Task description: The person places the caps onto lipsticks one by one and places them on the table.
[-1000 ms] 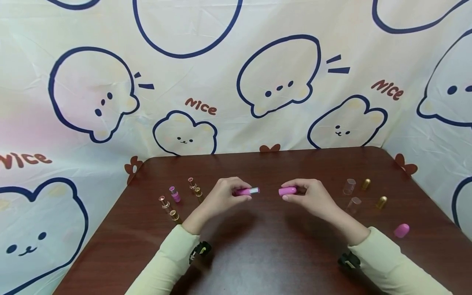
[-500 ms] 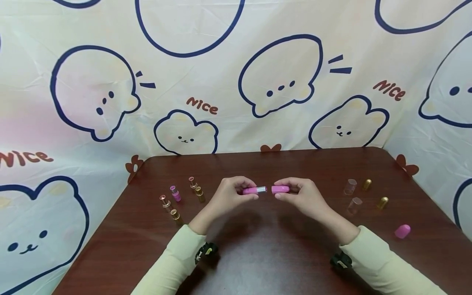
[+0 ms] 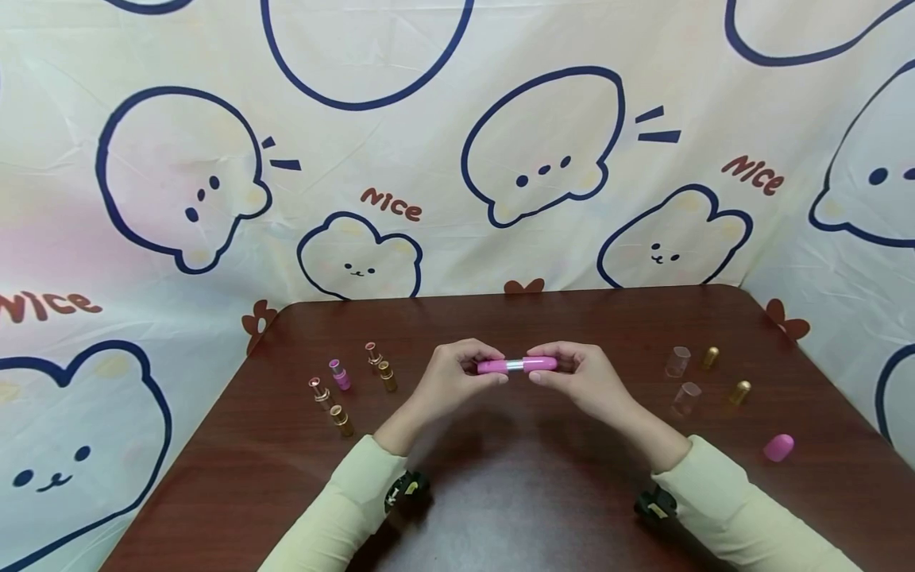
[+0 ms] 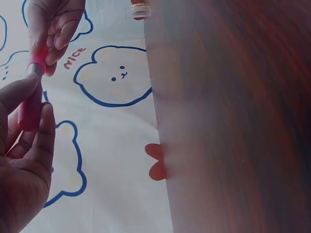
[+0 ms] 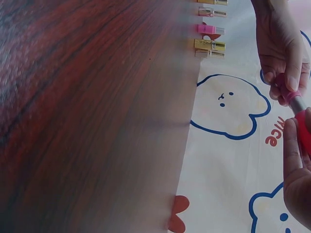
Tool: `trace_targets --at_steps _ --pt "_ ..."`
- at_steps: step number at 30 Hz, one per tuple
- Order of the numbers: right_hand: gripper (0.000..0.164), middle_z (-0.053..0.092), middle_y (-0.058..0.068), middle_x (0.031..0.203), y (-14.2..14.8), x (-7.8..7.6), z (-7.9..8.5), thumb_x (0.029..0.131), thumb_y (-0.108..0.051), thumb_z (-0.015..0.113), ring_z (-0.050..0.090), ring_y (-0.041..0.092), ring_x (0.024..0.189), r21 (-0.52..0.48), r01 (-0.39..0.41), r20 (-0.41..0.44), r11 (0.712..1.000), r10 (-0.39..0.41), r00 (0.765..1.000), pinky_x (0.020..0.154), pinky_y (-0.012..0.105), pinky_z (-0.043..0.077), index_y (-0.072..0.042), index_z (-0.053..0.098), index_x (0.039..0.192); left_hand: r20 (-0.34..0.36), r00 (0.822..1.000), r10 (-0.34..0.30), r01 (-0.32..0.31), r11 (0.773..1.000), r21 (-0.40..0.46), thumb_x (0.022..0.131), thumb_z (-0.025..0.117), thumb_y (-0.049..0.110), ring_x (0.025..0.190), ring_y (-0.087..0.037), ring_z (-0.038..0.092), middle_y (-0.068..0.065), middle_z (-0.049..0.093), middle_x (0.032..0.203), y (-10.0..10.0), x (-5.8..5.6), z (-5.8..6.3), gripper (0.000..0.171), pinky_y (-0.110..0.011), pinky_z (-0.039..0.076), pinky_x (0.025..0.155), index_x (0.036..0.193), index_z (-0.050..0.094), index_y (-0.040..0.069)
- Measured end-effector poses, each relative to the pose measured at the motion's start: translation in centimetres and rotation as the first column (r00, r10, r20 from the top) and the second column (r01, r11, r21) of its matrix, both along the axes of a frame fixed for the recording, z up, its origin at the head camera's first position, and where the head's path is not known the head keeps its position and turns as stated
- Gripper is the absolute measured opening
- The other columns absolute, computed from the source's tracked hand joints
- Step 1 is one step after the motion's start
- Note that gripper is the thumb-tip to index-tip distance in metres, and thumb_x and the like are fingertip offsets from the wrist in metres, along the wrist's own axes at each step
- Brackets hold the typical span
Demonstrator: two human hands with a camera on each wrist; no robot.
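Note:
Above the middle of the table, my left hand (image 3: pixel 449 381) pinches the pink base of a lipstick tube (image 3: pixel 492 367) between thumb and fingers. Facing it, my right hand (image 3: pixel 593 381) grips a pink lipstick cap (image 3: pixel 542 363). The cap's mouth meets the tube's silver collar (image 3: pixel 515 365), and a band of silver still shows between the two pink parts. Both pieces lie level and in line in the head view. The left wrist view shows the tube base (image 4: pixel 30 115) in the near fingers; the right wrist view shows the cap (image 5: pixel 304 133) partly covered by fingers.
Uncapped lipsticks stand on the left: a pink one (image 3: pixel 340 376), gold ones (image 3: pixel 388 376) and rose-gold ones (image 3: pixel 319 391). To the right are clear caps (image 3: pixel 687 397), gold caps (image 3: pixel 740 392) and a pink cap (image 3: pixel 779 447). A patterned cloth (image 3: pixel 443 175) hangs behind the table (image 3: pixel 500 508).
My hands have come together from both sides. The gap between tube and cap has closed, and the cap now meets the silver collar. The standing lipsticks and loose caps have stayed put.

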State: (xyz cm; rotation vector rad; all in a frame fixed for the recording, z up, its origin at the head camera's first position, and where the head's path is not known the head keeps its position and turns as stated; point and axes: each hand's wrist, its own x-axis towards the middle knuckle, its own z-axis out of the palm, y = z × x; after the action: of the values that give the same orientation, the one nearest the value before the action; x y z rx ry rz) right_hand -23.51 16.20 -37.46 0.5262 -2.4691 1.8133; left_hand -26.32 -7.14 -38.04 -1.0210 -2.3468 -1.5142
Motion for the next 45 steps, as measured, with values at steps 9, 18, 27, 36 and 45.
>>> trace_targets --at_steps 9,18,27,36,45 --pt "0.032 0.070 0.010 0.103 -0.4 -0.2 -0.4 0.084 -0.015 0.078 0.066 0.024 0.087 -0.016 -0.007 0.012 1.000 0.007 1.000 0.077 0.029 0.054 -0.004 0.070 0.113 0.002 1.000 -0.004 0.003 0.999 0.038 0.079 0.078 -0.001 0.075 -0.020 0.059 -0.013 0.069 0.092 0.5 2.2 2.4 0.023 -0.033 0.054 0.069 0.101 0.071 -0.006" --pt "0.031 0.071 0.009 0.101 -0.6 -0.3 -0.6 0.083 -0.015 0.079 0.065 0.024 0.086 -0.027 0.009 -0.002 1.000 -0.009 1.000 0.075 0.029 0.054 -0.005 0.070 0.111 0.133 0.991 -0.014 0.000 0.994 0.106 0.082 0.077 0.003 0.078 -0.017 0.060 -0.012 0.069 0.096 1.0 2.2 2.2 0.024 -0.028 0.053 0.072 0.104 0.070 -0.005" --pt "0.033 0.070 0.012 0.104 -0.8 -0.2 -0.6 0.083 -0.012 0.078 0.067 0.024 0.088 -0.075 -0.029 0.013 0.997 0.030 0.999 0.077 0.029 0.054 -0.003 0.069 0.113 0.206 0.978 -0.025 -0.002 0.991 0.131 0.083 0.076 0.005 0.079 -0.016 0.060 -0.012 0.070 0.099 1.3 2.2 2.1 0.027 -0.026 0.053 0.072 0.107 0.070 -0.005" --pt "0.033 0.070 0.014 0.104 -0.8 -0.1 -0.7 0.083 -0.009 0.077 0.068 0.023 0.088 -0.119 -0.036 0.034 0.992 0.040 0.999 0.078 0.030 0.054 0.000 0.069 0.114 0.212 0.977 -0.013 -0.017 0.990 0.142 0.082 0.078 0.005 0.077 -0.016 0.060 -0.012 0.071 0.096 1.6 2.1 1.9 0.025 -0.025 0.052 0.070 0.104 0.071 -0.004" --pt "0.033 0.071 0.015 0.102 -0.9 -0.2 -0.8 0.083 -0.010 0.077 0.069 0.023 0.087 -0.159 -0.019 0.057 0.987 0.028 0.998 0.079 0.031 0.054 0.002 0.069 0.113 0.219 0.976 -0.006 -0.031 0.986 0.162 0.082 0.078 0.006 0.077 -0.016 0.060 -0.011 0.071 0.096 1.8 2.1 1.8 0.025 -0.026 0.053 0.070 0.104 0.072 -0.004"
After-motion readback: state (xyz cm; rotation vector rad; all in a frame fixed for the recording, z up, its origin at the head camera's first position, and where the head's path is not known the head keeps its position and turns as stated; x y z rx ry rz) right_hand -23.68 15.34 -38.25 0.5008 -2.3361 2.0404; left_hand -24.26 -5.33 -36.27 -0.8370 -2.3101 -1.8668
